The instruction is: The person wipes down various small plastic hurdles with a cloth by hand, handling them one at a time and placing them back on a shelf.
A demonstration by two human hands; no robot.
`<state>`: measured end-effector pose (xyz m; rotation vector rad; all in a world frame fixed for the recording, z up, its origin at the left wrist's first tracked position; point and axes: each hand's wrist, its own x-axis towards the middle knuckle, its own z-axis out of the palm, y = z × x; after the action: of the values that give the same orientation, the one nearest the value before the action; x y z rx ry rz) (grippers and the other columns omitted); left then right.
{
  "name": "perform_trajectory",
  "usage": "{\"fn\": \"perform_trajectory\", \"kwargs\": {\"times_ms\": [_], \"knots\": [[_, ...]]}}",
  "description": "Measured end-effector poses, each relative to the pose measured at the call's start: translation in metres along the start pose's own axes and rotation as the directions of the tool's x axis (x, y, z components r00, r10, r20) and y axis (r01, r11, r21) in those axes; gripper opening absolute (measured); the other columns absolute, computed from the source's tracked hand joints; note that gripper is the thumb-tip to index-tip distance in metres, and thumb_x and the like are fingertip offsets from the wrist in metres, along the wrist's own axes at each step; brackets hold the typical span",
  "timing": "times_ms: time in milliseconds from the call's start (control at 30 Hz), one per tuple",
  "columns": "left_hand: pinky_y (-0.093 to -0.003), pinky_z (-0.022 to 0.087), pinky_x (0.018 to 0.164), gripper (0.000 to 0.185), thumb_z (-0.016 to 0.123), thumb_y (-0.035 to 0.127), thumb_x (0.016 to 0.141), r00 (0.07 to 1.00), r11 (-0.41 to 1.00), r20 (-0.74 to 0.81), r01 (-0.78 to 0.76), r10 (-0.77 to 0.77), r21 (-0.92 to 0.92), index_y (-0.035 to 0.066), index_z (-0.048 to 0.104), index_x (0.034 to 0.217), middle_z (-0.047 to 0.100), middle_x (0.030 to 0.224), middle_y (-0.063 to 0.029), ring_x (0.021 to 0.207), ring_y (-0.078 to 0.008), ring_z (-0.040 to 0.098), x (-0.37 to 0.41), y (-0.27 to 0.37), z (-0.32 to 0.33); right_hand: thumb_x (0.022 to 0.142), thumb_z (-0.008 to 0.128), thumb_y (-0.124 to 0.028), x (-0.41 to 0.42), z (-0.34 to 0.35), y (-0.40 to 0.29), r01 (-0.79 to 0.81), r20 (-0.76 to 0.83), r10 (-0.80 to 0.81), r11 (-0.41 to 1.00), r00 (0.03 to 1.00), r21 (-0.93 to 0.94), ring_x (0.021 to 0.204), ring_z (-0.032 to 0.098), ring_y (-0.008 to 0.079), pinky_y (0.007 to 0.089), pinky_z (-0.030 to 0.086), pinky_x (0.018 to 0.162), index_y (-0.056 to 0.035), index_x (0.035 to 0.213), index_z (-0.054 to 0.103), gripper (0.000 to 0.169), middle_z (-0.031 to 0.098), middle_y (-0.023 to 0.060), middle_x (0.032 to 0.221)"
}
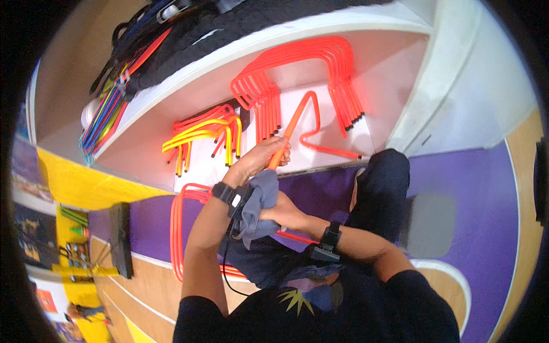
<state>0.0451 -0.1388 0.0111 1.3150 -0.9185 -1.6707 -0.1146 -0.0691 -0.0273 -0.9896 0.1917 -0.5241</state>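
My left hand grips the tube of an orange-red training hurdle, whose bent upper part reaches over the shelf floor. Below it, my right hand is closed around a grey-blue cloth wrapped about the same tube; the tube under the cloth is hidden. Behind the held hurdle, several nested red hurdles stand on the white shelf. Smaller yellow hurdles and red ones stand at the left of that shelf. More red hurdles rest on the floor at my left.
The shelf's white upper board carries a black fabric item and a bundle of coloured sticks. A grey stool-like object is on the purple floor at right. A black object stands at left. My knee is beside the shelf.
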Motion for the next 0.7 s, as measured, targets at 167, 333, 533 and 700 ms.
{"fn": "perform_trajectory", "kwargs": {"times_ms": [167, 333, 533, 700], "knots": [[-0.0297, 0.048, 0.087, 0.039, 0.049, 0.036, 0.098, 0.998, 0.951, -0.026, -0.052, 0.063, 0.304, 0.004, 0.058, 0.117, 0.062, 0.109, -0.0065, 0.104, -0.0159, 0.058, -0.006, -0.003, -0.013, 0.082, 0.062, -0.015, 0.018, -0.025, -0.007, -0.156, -0.166, 0.245, 0.893, 0.955, 0.422, 0.096, 0.062, 0.0185, 0.034, 0.05, 0.088, -0.002, 0.113, 0.059, 0.034, 0.064, 0.0076, 0.107], [-0.0297, 0.045, 0.094, 0.06, 0.033, 0.051, 0.1, 0.945, 0.987, -0.299, -0.154, 0.133, -0.047, 0.003, 0.054, 0.128, 0.06, 0.12, -0.0077, 0.106, -0.0165, 0.057, -0.037, -0.038, 0.003, 0.087, 0.057, -0.025, 0.046, -0.071, -0.011, -0.105, -0.222, 0.235, 0.873, 0.946, 0.476, 0.103, 0.061, 0.0222, 0.0382, 0.049, 0.093, -0.0044, 0.115, 0.059, 0.034, 0.064, 0.0087, 0.112], [-0.0334, 0.042, 0.094, 0.046, 0.041, 0.032, 0.096, 0.689, 0.879, -0.548, -0.34, 0.475, 0.334, -0.004, 0.046, 0.125, 0.059, 0.112, -0.0164, 0.106, -0.0246, 0.055, -0.036, -0.156, 0.043, 0.091, 0.054, -0.031, 0.065, -0.079, -0.023, 0.014, -0.231, 0.096, 0.9, 0.968, 0.435, 0.109, 0.058, 0.0262, 0.0414, 0.048, 0.095, -0.0057, 0.125, 0.054, 0.042, 0.06, 0.0104, 0.121], [-0.0413, 0.044, 0.09, 0.063, 0.07, 0.031, 0.08, 0.765, 0.815, -0.388, -0.294, 0.514, 0.5, -0.007, 0.044, 0.123, 0.058, 0.105, -0.0253, 0.101, -0.0395, 0.057, -0.072, -0.113, 0.082, 0.09, 0.053, -0.034, 0.077, -0.095, -0.064, 0.019, 0.051, -0.038, 0.943, 0.998, 0.333, 0.107, 0.059, 0.0292, 0.0446, 0.048, 0.094, -0.0029, 0.124, 0.053, 0.046, 0.06, 0.0137, 0.118]]}}
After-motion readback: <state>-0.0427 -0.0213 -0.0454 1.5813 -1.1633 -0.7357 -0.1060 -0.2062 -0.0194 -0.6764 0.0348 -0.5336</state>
